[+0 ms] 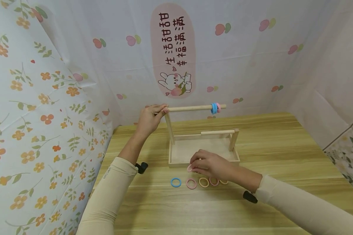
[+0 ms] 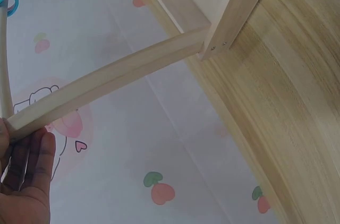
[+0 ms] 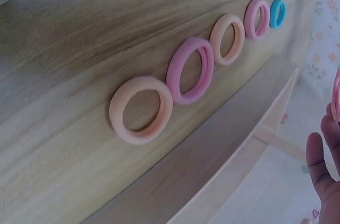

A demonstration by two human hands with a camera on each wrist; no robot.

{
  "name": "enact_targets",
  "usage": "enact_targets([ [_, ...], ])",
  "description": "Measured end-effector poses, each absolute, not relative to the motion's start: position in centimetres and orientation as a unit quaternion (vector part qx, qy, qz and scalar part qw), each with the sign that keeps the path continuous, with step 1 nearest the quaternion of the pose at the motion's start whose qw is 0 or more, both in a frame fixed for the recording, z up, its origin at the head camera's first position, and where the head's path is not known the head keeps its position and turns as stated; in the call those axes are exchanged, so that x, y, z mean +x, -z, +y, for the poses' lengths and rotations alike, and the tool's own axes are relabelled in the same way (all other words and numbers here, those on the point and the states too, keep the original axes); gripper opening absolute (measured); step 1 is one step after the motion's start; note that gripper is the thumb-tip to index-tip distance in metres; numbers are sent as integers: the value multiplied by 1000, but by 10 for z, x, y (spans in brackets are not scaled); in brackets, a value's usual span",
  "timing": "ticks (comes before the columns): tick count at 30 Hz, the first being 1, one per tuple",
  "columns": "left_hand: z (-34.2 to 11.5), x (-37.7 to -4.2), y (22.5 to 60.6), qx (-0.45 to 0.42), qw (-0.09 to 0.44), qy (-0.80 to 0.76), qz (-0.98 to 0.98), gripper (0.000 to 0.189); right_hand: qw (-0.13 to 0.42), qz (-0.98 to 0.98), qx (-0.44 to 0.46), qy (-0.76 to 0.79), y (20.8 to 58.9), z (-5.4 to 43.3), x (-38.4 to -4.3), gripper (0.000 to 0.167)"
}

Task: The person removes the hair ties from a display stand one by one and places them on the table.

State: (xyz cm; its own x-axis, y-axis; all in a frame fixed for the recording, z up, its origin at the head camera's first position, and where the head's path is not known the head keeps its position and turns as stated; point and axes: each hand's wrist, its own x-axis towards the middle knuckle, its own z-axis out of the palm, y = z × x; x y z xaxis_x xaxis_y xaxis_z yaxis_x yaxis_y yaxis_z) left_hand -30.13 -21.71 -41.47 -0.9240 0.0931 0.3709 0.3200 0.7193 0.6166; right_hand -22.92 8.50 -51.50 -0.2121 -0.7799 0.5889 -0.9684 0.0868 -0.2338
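My left hand (image 1: 148, 119) holds the top corner of a wooden stand, where its tall post (image 1: 169, 128) meets a long round rod (image 1: 191, 108). In the left wrist view, the fingers (image 2: 45, 160) curl around the end of the post. Blue rings (image 1: 213, 108) and a pink ring (image 1: 219, 107) hang near the rod's right end. My right hand (image 1: 209, 163) pinches a pink ring (image 1: 189, 168) between thumb and fingers, just in front of the stand's tray base (image 1: 204, 164). That ring shows only at the edge of the right wrist view.
Several rings lie in a row on the wooden table (image 1: 194, 212): a blue ring (image 1: 176, 182) at the left, then pink and peach rings, such as the peach ring (image 3: 141, 110). A shorter post (image 1: 234, 140) carries a lower rod (image 1: 217, 132). Patterned cloth hangs behind.
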Motion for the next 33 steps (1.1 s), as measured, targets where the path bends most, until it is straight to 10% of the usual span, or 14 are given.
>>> enact_targets([
  [33, -217, -300, 413, -108, 146, 368, -912, 39, 77, -707, 646, -276, 523, 51, -206, 16],
])
